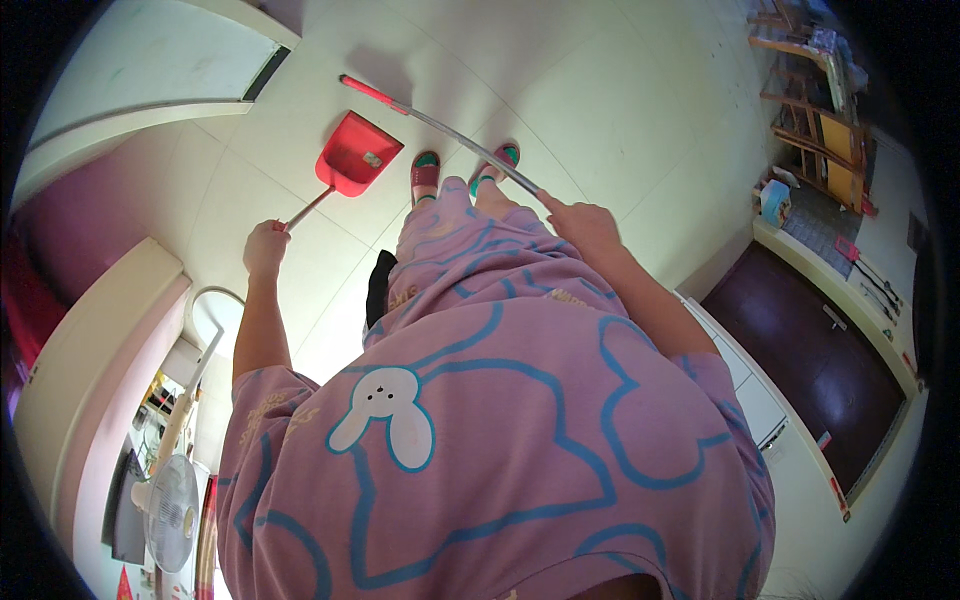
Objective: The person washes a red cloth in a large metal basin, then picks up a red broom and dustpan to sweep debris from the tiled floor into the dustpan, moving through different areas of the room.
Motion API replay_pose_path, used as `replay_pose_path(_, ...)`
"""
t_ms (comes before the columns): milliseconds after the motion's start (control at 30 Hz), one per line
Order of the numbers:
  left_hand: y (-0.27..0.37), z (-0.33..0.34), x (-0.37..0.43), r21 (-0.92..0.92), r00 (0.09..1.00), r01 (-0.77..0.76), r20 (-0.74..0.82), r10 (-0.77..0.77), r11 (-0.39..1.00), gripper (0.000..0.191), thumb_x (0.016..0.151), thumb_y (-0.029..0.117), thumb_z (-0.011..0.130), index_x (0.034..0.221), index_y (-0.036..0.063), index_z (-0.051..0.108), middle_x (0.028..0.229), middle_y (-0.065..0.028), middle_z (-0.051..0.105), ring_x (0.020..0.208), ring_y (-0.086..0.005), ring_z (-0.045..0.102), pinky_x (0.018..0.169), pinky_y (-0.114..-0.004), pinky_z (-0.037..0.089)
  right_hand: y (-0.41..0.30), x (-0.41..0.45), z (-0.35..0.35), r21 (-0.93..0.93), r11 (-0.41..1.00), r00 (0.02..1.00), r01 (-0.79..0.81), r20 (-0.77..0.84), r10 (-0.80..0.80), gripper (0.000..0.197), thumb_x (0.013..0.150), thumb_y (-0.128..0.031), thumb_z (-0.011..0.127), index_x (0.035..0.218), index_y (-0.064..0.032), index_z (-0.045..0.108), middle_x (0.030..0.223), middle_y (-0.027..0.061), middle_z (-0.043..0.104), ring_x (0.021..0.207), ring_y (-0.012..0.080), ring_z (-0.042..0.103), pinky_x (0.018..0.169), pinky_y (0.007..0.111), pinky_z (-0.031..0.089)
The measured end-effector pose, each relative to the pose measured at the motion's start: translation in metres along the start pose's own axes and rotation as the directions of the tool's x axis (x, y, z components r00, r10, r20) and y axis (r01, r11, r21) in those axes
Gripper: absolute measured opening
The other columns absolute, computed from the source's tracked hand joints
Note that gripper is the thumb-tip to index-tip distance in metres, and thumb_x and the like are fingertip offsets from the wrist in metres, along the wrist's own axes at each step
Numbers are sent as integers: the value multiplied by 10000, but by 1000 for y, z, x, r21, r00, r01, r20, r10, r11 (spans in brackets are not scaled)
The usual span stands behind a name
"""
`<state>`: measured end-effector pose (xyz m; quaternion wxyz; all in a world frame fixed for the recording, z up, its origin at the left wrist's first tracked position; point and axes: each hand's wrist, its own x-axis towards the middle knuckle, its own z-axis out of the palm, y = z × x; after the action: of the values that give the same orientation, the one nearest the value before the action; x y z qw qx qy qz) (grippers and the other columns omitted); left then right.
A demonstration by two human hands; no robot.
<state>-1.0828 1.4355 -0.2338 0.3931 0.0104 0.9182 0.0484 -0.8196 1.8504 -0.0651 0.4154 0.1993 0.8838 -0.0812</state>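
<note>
My left hand (267,247) grips the handle of a red plastic dustpan (352,157), whose pan lies over the tiled floor in front of my feet, left of centre. A small pale patch shows inside the pan. My right hand (581,225) is closed around a long metal pole (465,142) that slants up and left across the view, past my slippered feet. The pole's far end is a narrow red piece (371,94), beyond the dustpan and apart from it. Whether that piece is a broom head or a grip, I cannot tell.
A standing fan (171,514) is at the lower left, near a wall edge (97,360). An open doorway lies at the upper left. On the right are a dark door (810,360), a white cabinet (757,405) and wooden furniture (817,142).
</note>
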Motion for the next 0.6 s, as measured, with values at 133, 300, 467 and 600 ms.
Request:
replay_pose_path(133,2,1,-5,0,1000,24,11,-24,1000,201,762,236,611,937,152,663,892,-70,680,830,-263,647,699,-397,490,-3,12,-4,215,977,999,-2,54,-9,411,891,-325,524,1299,-300,488,854,115,671,795,291,654,678,421,507)
replay_pose_path(300,-7,4,-4,9,1000,20,12,-20,1000,206,750,214,614,941,150,659,915,-72,679,857,-268,645,712,-396,494,15,-15,-3,309,950,999,41,-21,-37,391,875,-294,525,1264,-331,512,829,118,665,791,309,653,685,437,501)
replay_pose_path(467,4,-3,-5,34,999,39,18,-39,999,193,753,223,620,927,147,656,924,-70,676,859,-260,644,709,-389,492,-7,-17,1,105,992,994,66,-90,-57,408,880,-258,510,1285,-298,490,771,132,648,734,312,646,618,447,487)
replay_pose_path(600,-1,1,-2,-2,1000,14,-6,-14,1000,179,751,221,618,913,155,656,884,-66,677,819,-244,650,682,-379,492,-21,15,3,107,994,999,35,-44,-30,389,893,-287,509,1281,-268,509,843,123,663,780,307,649,666,428,502)
